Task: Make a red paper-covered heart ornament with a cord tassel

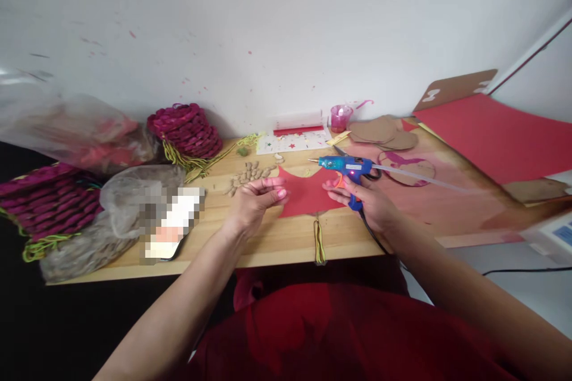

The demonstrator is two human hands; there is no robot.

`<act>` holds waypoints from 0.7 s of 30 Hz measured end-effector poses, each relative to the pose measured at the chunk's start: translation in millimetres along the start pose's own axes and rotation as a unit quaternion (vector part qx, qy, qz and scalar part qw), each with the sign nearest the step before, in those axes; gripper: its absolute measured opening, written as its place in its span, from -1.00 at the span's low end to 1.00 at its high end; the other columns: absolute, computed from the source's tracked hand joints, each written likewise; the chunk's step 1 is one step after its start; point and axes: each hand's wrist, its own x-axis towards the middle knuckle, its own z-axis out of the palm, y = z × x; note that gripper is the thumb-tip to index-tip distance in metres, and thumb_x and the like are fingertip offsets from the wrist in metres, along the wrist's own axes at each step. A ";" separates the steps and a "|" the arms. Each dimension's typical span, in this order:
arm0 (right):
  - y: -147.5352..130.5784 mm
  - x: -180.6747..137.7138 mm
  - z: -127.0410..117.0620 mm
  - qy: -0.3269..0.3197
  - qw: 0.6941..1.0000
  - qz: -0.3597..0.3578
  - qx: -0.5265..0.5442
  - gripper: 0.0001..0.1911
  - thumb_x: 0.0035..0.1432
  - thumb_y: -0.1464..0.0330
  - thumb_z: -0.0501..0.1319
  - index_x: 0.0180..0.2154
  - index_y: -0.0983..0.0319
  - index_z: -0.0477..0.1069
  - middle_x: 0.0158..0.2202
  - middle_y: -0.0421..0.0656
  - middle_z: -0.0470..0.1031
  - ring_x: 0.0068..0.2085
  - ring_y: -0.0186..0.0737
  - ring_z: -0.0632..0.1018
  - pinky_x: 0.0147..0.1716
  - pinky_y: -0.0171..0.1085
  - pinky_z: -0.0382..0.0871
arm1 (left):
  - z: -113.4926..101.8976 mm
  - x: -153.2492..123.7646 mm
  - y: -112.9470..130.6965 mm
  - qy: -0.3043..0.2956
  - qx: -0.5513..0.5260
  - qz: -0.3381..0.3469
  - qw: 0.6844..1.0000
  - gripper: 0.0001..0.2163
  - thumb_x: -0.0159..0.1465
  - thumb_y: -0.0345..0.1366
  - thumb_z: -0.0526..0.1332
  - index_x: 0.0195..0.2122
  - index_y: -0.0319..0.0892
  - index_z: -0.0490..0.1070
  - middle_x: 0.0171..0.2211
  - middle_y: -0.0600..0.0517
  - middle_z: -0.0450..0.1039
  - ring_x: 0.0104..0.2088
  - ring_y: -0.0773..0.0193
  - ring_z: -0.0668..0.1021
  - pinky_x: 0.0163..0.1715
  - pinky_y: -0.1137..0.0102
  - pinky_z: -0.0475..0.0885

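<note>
My right hand (364, 199) grips a blue glue gun (342, 164) by its handle. Its nozzle points left, a red light glows on its body, and a pale glue stick (415, 175) sticks out of its back. My left hand (259, 199) is closed in a pinch, thumb and fingertips together; what it holds, if anything, is too small to make out. Below and between both hands lies a cut piece of red paper (308, 193) on the wooden table (277, 244). Just beyond my left hand is a pile of peanuts (250, 175).
Purple rope baskets (185, 134) with yellow-green cords, plastic bags (102, 244) and a blurred phone (174, 226) are on the left. A pink cup (340, 119), cardboard pieces (379, 131) and a large red sheet (500, 137) are at the right. A cord bundle (319, 241) hangs over the front edge.
</note>
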 end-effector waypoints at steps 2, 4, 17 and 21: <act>-0.1 -0.1 -0.9 0.006 1.000 0.002 0.007 -0.66 -0.06 0.14 0.53 -0.30 0.11 0.51 -0.23 -0.18 0.66 -0.01 0.00 0.66 0.17 0.09 0.44 | 4.6 2.7 2.2 0.006 -0.021 0.002 1.000 -0.63 -0.23 -0.37 0.63 -0.35 -0.26 0.64 -0.48 0.02 0.61 -0.44 0.33 0.63 -0.30 0.42 0.61; 0.2 0.0 -1.9 0.009 1.000 0.005 0.006 -0.66 -0.04 0.14 0.52 -0.28 0.12 0.50 -0.23 -0.16 0.66 -0.01 0.01 0.66 0.15 0.09 0.45 | 7.0 4.9 3.7 0.004 -0.029 0.000 1.000 -0.62 -0.19 -0.38 0.62 -0.31 -0.27 0.64 -0.46 0.01 0.62 -0.43 0.32 0.64 -0.28 0.40 0.62; 1.5 -5.5 -4.9 0.039 0.997 -0.058 -0.031 -0.74 0.06 0.12 0.45 -0.26 0.08 0.55 -0.20 -0.18 0.65 -0.04 -0.02 0.66 0.05 0.04 0.53 | 6.4 20.3 6.2 -0.010 0.005 0.077 0.997 -0.62 0.02 -0.33 0.53 -0.11 -0.20 0.60 -0.18 -0.06 0.65 -0.18 0.22 0.67 -0.06 0.29 0.58; -12.3 -6.6 -7.1 0.114 0.989 -0.090 -0.028 -0.73 0.05 0.15 0.46 -0.20 0.04 0.57 -0.15 -0.21 0.65 0.01 -0.08 0.63 0.10 -0.03 0.51 | -1.4 26.7 8.7 0.056 0.242 0.155 0.956 -0.80 0.09 -0.20 0.49 -0.36 -0.20 0.63 -0.43 0.00 0.60 -0.40 0.27 0.61 -0.32 0.40 0.53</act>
